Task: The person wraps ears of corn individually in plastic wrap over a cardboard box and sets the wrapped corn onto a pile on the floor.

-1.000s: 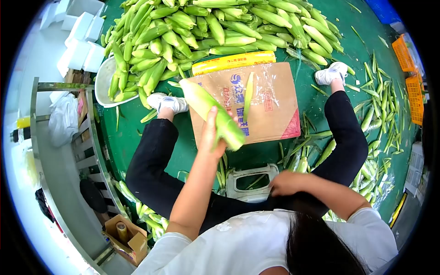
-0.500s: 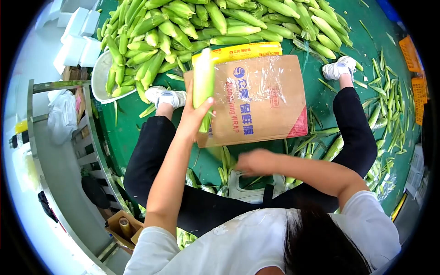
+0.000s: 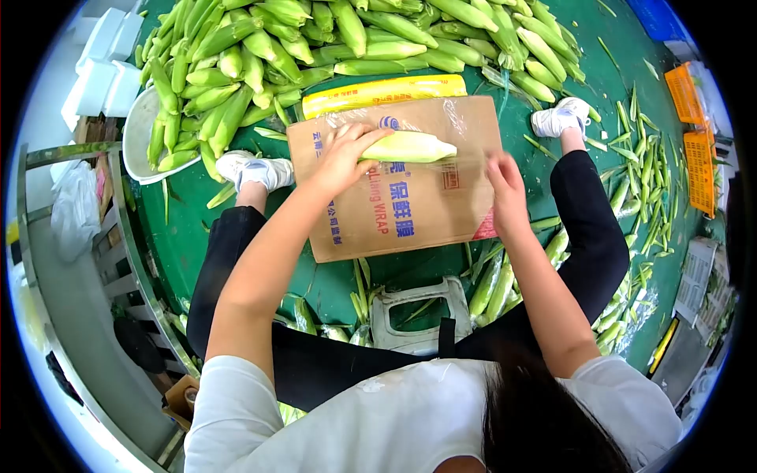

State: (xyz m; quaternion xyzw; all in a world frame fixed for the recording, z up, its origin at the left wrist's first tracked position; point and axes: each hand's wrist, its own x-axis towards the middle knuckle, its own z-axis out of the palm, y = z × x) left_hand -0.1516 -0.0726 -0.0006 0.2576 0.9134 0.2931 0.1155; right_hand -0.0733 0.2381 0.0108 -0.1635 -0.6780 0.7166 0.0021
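Observation:
In the head view, my left hand is closed round one end of a pale green ear of corn. The corn lies crosswise over a flat cardboard box printed with blue and red lettering, its tip pointing right. My right hand is raised by the box's right edge, apart from the corn. Its fingers look loosely parted, and I see nothing in them. A yellow strip of packaging with red print lies along the far edge of the box.
A big heap of unhusked corn covers the floor ahead, spilling into a white tub. Husk scraps and plastic-wrapped ears lie to the right. A grey stool is between my legs; a metal rack stands left, orange crates right.
The corn has swung from upright to lying across the box in my left hand. My right hand has moved from near the stool up and rightward to the box's right edge.

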